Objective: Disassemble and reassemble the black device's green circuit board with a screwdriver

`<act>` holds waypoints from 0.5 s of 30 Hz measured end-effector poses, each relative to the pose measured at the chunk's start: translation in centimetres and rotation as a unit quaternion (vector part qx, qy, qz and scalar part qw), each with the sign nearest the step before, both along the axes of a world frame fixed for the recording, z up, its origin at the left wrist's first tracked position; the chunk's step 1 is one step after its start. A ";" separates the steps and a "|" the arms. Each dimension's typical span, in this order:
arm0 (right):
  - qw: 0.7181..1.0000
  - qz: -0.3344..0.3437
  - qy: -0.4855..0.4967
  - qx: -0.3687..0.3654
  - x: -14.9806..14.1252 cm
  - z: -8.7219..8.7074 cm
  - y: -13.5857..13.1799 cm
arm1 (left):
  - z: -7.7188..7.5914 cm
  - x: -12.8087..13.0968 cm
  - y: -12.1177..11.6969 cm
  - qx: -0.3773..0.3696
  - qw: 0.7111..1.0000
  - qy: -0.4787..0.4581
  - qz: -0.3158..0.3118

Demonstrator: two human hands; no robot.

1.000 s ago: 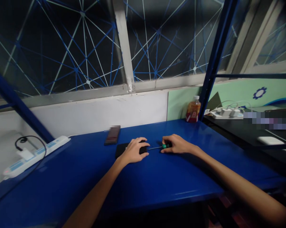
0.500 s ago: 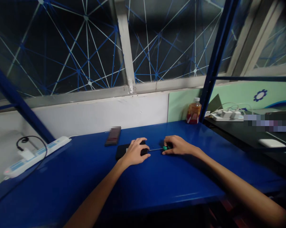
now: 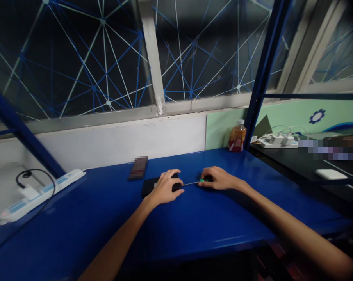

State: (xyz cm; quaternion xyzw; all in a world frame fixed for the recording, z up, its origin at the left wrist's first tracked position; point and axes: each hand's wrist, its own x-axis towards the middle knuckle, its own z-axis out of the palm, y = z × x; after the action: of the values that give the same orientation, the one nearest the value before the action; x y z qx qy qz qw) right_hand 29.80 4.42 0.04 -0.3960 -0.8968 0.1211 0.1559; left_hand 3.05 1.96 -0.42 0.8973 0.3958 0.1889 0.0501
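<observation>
On the blue table, my left hand [image 3: 165,187] lies over a flat black box-shaped device [image 3: 147,188], its fingers curled round the right end. Most of the device is covered by that hand. My right hand [image 3: 219,178] is closed around the green handle of a screwdriver [image 3: 191,183]. The thin metal shaft lies nearly level and points left, its tip meeting the device's right end between my left fingers and thumb. Several tiny dark bits, perhaps screws, lie on the table just behind the shaft.
A dark phone-like slab [image 3: 138,168] lies behind the device. At the left is a white power strip [image 3: 41,195] with a black cable. A bottle of reddish drink [image 3: 237,136] stands at the back right, by a blue post [image 3: 260,74]. Beyond is a black desk [image 3: 284,158] with another power strip.
My right fingers have shifted slightly over the green handle, so less of it shows. The left hand keeps its hold on the device. The whole view has drifted a little.
</observation>
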 end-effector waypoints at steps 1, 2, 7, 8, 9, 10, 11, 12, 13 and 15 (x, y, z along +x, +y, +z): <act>1.000 -0.003 -0.002 0.006 0.1 -0.1 0.1 | 0.0 0.0 0.0 -0.001 1.000 0.000 0.000; 1.000 -0.005 -0.003 0.010 0.1 -0.2 0.2 | 0.0 0.0 0.0 -0.001 1.000 -0.001 -0.001; 1.000 -0.015 0.007 -0.010 -0.2 -0.2 0.1 | 0.1 0.0 -0.1 -0.001 1.000 -0.004 -0.004; 1.000 -0.017 0.008 -0.021 -0.3 -0.1 0.0 | 0.1 0.0 -0.1 -0.002 1.000 -0.002 -0.004; 0.999 -0.018 0.008 -0.031 -0.3 0.0 -0.1 | 0.1 0.0 -0.1 -0.002 1.000 -0.001 -0.004; 0.999 -0.018 0.007 -0.038 -0.4 0.1 -0.2 | 0.1 0.0 -0.1 -0.002 1.000 0.000 -0.004; 0.999 -0.018 0.006 -0.042 -0.4 0.2 -0.3 | 0.2 0.1 -0.1 -0.002 1.000 0.000 -0.003; 0.999 -0.018 0.007 -0.042 -0.5 0.3 -0.4 | 0.2 0.1 -0.1 -0.002 1.000 0.000 -0.002; 0.999 -0.017 0.008 -0.041 -0.4 0.4 -0.5 | 0.2 0.1 -0.1 -0.001 1.000 -0.001 -0.002; 0.999 -0.014 0.009 -0.038 -0.3 0.5 -0.5 | 0.2 0.2 -0.2 -0.003 1.000 -0.003 -0.003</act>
State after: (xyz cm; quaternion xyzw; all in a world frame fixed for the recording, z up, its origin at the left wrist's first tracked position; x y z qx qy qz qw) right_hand 29.47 3.93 0.50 -0.4130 -0.8845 0.1564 0.1507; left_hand 3.27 1.80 -0.19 0.8978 0.3934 0.1903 0.0542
